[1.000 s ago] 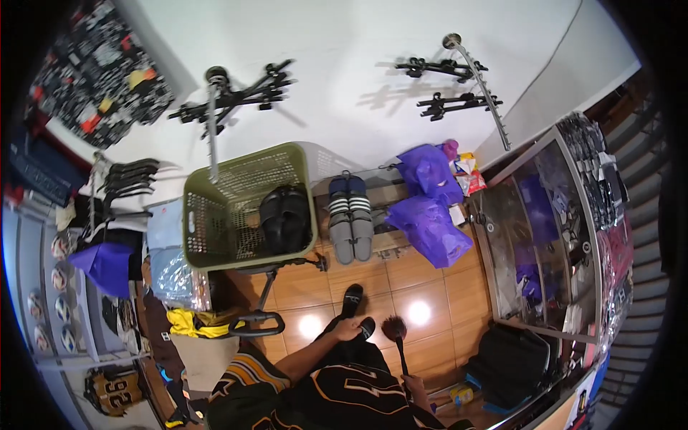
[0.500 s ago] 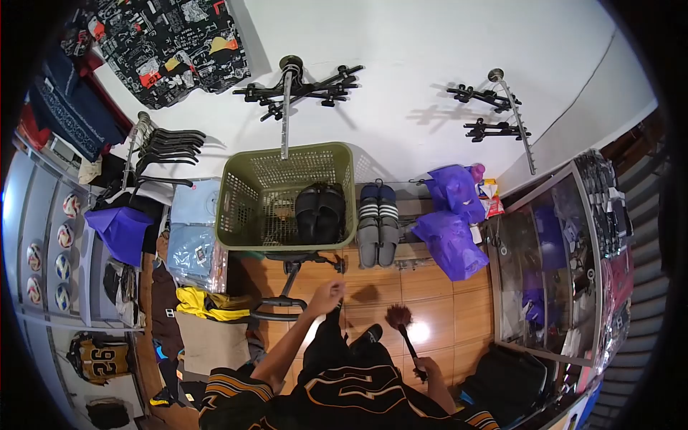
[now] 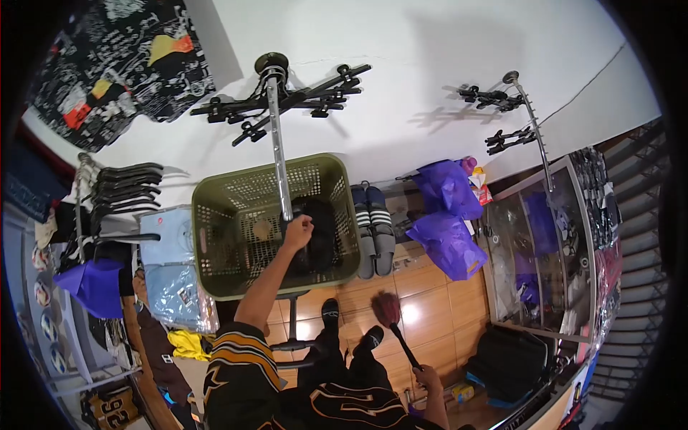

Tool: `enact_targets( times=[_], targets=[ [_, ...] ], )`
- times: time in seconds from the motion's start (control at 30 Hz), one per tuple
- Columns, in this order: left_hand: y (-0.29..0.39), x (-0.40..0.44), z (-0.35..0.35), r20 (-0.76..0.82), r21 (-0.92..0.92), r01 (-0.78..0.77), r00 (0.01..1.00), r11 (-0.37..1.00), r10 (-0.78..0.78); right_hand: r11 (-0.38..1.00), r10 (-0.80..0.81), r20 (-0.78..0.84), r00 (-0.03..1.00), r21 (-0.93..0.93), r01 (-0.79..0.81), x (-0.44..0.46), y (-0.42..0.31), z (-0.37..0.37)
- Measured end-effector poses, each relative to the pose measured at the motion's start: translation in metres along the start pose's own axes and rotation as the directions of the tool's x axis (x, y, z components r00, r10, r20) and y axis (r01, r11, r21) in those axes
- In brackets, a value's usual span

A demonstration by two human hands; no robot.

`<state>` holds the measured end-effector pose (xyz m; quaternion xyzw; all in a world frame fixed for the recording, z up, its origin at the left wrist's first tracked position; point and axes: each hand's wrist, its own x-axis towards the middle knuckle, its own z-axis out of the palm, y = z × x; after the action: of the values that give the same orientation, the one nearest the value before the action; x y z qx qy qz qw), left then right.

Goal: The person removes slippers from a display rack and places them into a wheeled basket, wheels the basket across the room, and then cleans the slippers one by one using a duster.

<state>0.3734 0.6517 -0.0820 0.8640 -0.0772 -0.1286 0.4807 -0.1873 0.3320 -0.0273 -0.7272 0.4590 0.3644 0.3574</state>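
Note:
My left hand (image 3: 299, 233) is stretched forward over the green plastic basket (image 3: 204, 247), fingers curled. It is right beside the end of the metal display rod (image 3: 277, 147); whether it touches the rod, or holds anything, I cannot tell. Behind it in the basket lie black slide sandals (image 3: 322, 236), partly covered by the hand. My right hand (image 3: 428, 378) is closed round the black handle of a duster (image 3: 387, 309), its dark reddish, fluffy head hanging over the tiled floor.
Grey striped slides (image 3: 376, 229) stand right of the basket, next to purple plastic bags (image 3: 448, 244). Black clip hangers (image 3: 315, 100) hang from the wall rod. Folded blue garments in plastic (image 3: 170, 294) lie left. A glass cabinet (image 3: 523, 251) stands at the right.
My left hand has moved forward and up, from above the floor to the rod's end over the basket. The basket and wall rod now appear nearer. The duster stays in my right hand.

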Motion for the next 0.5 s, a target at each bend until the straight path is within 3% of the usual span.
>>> enact_targets(
  times=[0.03, 0.1, 0.13, 0.2, 0.27, 0.33, 0.4, 0.5],
  targets=[
    [-0.013, 0.018, 0.001, 0.015, -0.008, 0.001, 1.000, 1.000, -0.001, 1.000, -0.004, -0.051, 0.999, -0.030, 0.003, 0.006, 0.011, 0.016],
    [-0.035, 0.047, 0.007, 0.017, 0.309, -0.057, 0.998, 0.950, 0.054, 0.988, -0.041, -0.096, 0.995, -0.152, 0.026, 0.000, 0.010, 0.027],
    [-0.035, 0.057, 0.009, 0.029, 0.302, -0.060, 0.998, 0.951, 0.054, 0.989, -0.027, -0.100, 0.995, -0.149, 0.012, -0.018, -0.012, 0.024],
    [-0.027, 0.076, 0.006, 0.077, 0.459, 0.085, 0.988, 0.884, -0.135, 0.965, 0.261, 0.057, 0.964, -0.018, -0.260, -0.053, -0.067, 0.011],
    [-0.030, 0.091, 0.011, 0.116, 0.498, 0.110, 0.975, 0.860, -0.192, 0.970, 0.243, 0.049, 0.969, -0.015, -0.242, -0.048, -0.056, 0.026],
    [-0.036, 0.101, 0.016, 0.097, 0.570, 0.066, 0.984, 0.819, -0.147, 0.925, 0.303, 0.132, 0.944, 0.196, -0.324, -0.045, -0.050, 0.039],
    [-0.040, 0.112, 0.020, 0.150, 0.606, 0.070, 0.968, 0.792, -0.200, 0.908, 0.342, 0.203, 0.917, 0.181, -0.378, -0.041, -0.052, 0.043],
    [-0.052, 0.118, 0.022, 0.209, 0.669, -0.032, 0.967, 0.743, -0.146, 0.859, 0.367, 0.211, 0.906, 0.296, -0.418, -0.047, -0.055, 0.053]
  ],
)
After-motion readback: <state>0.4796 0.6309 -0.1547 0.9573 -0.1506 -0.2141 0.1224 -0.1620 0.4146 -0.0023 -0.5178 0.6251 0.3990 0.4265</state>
